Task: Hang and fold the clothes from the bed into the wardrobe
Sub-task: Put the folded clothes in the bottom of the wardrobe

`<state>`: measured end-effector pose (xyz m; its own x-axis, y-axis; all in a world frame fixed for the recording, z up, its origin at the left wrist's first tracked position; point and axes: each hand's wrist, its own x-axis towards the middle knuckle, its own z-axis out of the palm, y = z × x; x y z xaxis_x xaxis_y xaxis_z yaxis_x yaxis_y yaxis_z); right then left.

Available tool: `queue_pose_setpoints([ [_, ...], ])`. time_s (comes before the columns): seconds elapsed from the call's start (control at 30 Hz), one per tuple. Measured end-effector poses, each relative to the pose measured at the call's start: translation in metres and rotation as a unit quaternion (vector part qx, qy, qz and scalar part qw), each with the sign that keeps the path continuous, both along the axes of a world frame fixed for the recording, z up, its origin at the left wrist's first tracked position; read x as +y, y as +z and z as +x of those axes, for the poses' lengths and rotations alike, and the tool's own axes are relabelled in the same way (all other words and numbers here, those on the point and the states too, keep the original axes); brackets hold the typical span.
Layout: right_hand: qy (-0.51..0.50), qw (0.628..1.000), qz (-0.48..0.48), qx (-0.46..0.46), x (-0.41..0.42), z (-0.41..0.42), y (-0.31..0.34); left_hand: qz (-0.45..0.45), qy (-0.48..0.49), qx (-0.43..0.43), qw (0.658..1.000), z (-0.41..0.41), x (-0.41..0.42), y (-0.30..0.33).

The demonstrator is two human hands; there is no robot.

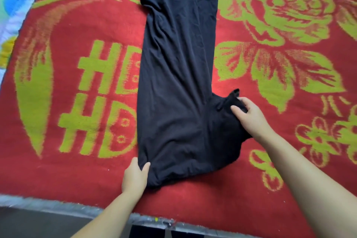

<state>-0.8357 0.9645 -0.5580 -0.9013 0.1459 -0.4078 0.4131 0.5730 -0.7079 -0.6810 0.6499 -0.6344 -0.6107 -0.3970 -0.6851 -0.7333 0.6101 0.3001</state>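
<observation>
Lying lengthwise on the red and green blanket covering the bed, the black garment is folded narrow. The left hand pinches its near left corner; the right hand grips a bunched flap on its right. Pale bedding lies far left.

Red blanket is showing large yellow-green woven letters "HD" — 2 rows, one above the other, left of the black garment. The garment's left edge is cutting into the D in both rows — anything past it is hidden. Nothing else is reading as text.
</observation>
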Motion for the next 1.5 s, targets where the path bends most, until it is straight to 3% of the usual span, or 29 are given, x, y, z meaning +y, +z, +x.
queue_pose_setpoints([
  [0.07, 0.089, 0.996, -0.001, -0.005, -0.041, -0.002, 0.023, 0.013, -0.002, 0.012, 1.000, 0.008, -0.007, 0.000],
  [0.13, 0.231, 0.966, -0.017, -0.111, -0.084, 0.000, 0.035, 0.003, -0.032, -0.008, 0.999, 0.006, -0.019, 0.001],
  [0.2, 0.304, 0.933, -0.031, -0.193, -0.113, 0.002, 0.031, -0.017, -0.063, 0.008, 0.998, -0.004, -0.035, 0.004],
  [0.37, 0.186, 0.970, 0.041, -0.150, -0.113, -0.037, 0.007, -0.035, -0.151, 0.173, 0.973, -0.077, -0.061, 0.012],
  [0.5, 0.139, 0.980, 0.118, -0.073, -0.111, -0.085, -0.010, -0.003, -0.325, 0.295, 0.898, -0.163, -0.024, 0.010],
  [0.6, 0.113, 0.985, 0.133, -0.016, -0.118, -0.124, -0.023, 0.006, -0.418, 0.315, 0.852, -0.217, 0.037, 0.013],
  [0.73, 0.077, 0.986, 0.146, 0.020, -0.114, -0.183, -0.042, 0.007, -0.397, 0.199, 0.896, -0.269, 0.086, -0.007],
  [0.9, 0.031, 0.986, 0.162, 0.026, -0.097, -0.273, -0.061, -0.096, -0.448, 0.290, 0.840, -0.269, 0.082, -0.059],
  [1.1, -0.072, 0.995, 0.073, 0.013, -0.091, -0.340, -0.081, -0.102, -0.447, 0.289, 0.840, -0.267, 0.083, -0.061],
  [1.27, -0.047, 0.993, 0.100, 0.049, -0.106, -0.393, -0.083, -0.112, -0.450, 0.292, 0.837, -0.269, 0.083, -0.066],
  [1.43, -0.044, 0.994, 0.102, 0.003, -0.118, -0.422, -0.086, -0.127, -0.458, 0.299, 0.828, -0.268, 0.082, -0.067],
  [1.5, -0.070, 0.993, 0.089, 0.040, -0.113, -0.423, -0.082, -0.132, -0.455, 0.303, 0.827, -0.268, 0.082, -0.067],
])
